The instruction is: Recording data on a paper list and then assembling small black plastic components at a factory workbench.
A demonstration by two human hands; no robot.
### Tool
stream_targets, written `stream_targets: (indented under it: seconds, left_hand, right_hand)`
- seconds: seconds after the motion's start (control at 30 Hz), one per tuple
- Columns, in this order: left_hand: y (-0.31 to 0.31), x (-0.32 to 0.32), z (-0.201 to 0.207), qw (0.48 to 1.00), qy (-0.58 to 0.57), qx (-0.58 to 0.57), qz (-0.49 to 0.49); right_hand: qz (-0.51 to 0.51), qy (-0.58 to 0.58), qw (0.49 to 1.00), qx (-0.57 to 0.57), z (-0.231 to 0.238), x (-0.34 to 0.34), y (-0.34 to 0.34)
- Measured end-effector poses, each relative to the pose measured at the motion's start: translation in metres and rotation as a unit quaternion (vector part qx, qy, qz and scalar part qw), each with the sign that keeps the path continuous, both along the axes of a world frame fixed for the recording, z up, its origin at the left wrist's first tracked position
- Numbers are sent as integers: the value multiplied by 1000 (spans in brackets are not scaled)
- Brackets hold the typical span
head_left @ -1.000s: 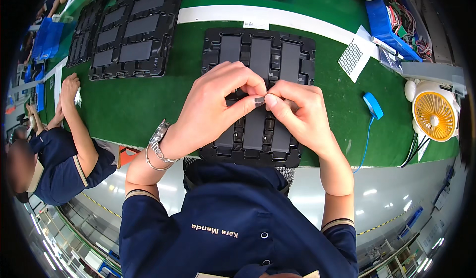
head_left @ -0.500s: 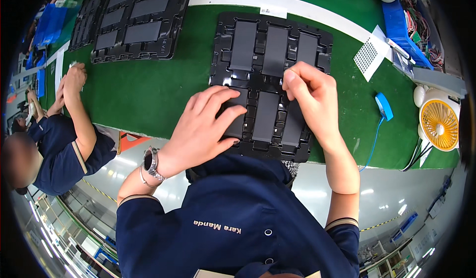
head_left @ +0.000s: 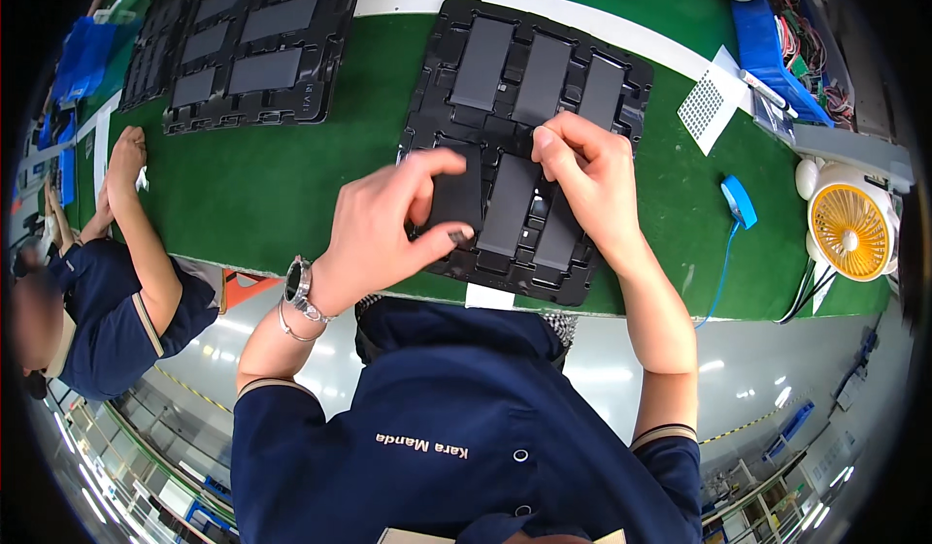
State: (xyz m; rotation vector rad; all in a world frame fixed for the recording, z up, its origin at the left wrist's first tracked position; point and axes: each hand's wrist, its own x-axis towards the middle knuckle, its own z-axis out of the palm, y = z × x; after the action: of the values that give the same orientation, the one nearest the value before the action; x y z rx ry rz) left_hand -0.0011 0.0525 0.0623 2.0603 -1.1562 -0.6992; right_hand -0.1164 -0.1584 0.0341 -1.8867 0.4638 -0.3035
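Note:
A black moulded tray (head_left: 510,129) lies at an angle in front of me, with flat dark-grey rectangular blocks (head_left: 482,63) in its pockets. My left hand (head_left: 383,219) has its thumb at one end of the near-left block (head_left: 454,190) and its fingertips at the other. That block looks slightly raised from its pocket, though blur makes this hard to judge. Over the tray's right half, my right hand (head_left: 592,175) is closed, thumb and forefinger pinched together. Whatever is in that pinch, if anything, is too small to make out.
More filled black trays (head_left: 262,49) lie at the far left, near a co-worker's hand (head_left: 126,161). On the right are a dotted white sheet (head_left: 709,102), a blue corded wrist strap (head_left: 738,199), a yellow-and-white fan (head_left: 848,233) and a blue bin (head_left: 762,44). White paper (head_left: 488,296) pokes out under the tray.
The tray has turned slightly and shifted away from me, showing white paper at its near edge. My left fingers have closed on the near-left block. My right hand moved slightly left, still pinched.

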Motion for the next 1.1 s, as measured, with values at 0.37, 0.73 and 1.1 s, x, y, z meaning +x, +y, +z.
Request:
stream_targets:
  seconds: [0.37, 0.73, 1.1]
  left_hand:
    - [-30, -4, 20, 887, 444, -98, 82]
    - [-61, 1, -7, 882, 440, -159, 56]
    - [-55, -3, -4, 851, 498, -155, 68]
  right_hand:
    - [10, -4, 998, 63, 36, -16, -4]
    - [0, -40, 999, 22, 24, -12, -8]
    - [48, -11, 996, 74, 23, -11, -2]
